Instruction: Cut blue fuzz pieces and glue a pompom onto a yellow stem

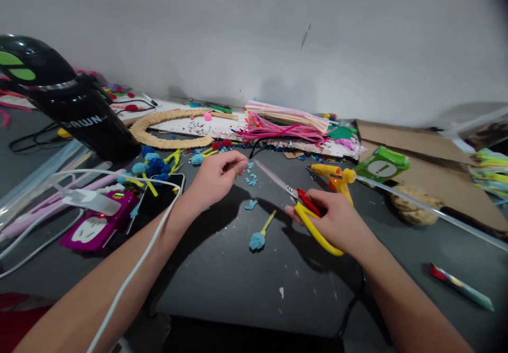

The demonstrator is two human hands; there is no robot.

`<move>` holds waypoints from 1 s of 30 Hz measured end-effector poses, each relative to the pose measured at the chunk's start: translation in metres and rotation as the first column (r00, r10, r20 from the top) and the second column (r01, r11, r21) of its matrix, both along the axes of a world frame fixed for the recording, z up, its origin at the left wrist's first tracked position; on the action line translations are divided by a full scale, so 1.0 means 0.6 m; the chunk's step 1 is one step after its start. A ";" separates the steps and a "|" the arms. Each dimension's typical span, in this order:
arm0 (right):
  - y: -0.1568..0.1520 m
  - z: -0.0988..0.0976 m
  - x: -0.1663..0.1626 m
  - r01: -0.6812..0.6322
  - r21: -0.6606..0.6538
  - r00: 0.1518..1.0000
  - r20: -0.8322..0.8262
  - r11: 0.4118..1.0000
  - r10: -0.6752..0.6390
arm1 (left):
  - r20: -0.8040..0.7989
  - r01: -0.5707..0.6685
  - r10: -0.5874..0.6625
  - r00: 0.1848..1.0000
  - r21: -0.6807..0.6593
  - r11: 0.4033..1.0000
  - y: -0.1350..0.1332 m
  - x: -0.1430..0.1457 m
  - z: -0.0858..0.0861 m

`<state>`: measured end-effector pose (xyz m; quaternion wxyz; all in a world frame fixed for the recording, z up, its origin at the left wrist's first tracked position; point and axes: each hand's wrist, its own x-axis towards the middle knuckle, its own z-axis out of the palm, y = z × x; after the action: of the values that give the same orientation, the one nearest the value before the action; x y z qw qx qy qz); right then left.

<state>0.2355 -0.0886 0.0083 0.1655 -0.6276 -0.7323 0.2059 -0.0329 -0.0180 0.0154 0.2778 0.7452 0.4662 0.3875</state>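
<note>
My right hand [341, 222] grips a pair of scissors [297, 197] with yellow and red handles; the blades point up and left toward my left hand and look nearly closed. My left hand [216, 175] is curled in a pinch above the dark table [238, 268], holding something too small to make out. Small blue cut scraps [251, 179] lie just right of it. A blue pom-pom on a yellow stem [260, 235] lies between my two hands.
A yellow glue gun [333, 175] with a long clear stick lies behind my right hand. Left are blue pom-poms [153, 165], a phone [161, 197], a magenta power strip [99, 223], a black bottle [67, 99]. A woven ring [166, 125], pipe cleaners [281, 125], cardboard [416, 146] lie behind.
</note>
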 end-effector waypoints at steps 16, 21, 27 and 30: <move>-0.001 0.004 0.001 0.007 0.032 0.997 0.070 0.999 -0.010 | 0.004 0.007 -0.007 1.000 0.012 1.000 0.001 0.001 -0.001; 0.000 0.003 0.002 0.000 0.037 0.997 0.082 0.999 -0.003 | -0.003 -0.003 0.003 1.000 0.008 1.000 -0.001 0.000 0.000; 0.001 -0.004 0.005 -0.015 0.048 0.996 0.092 0.999 0.010 | 0.002 -0.004 0.004 1.000 0.001 1.000 0.000 0.000 0.000; 0.002 -0.002 0.005 -0.010 0.048 0.996 0.086 0.999 0.006 | 0.006 -0.003 0.003 1.000 0.003 1.000 0.001 0.000 0.000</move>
<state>0.2382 -0.0873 0.0073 0.1483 -0.6289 -0.7459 0.1616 -0.0327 -0.0172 0.0153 0.2774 0.7438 0.4659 0.3908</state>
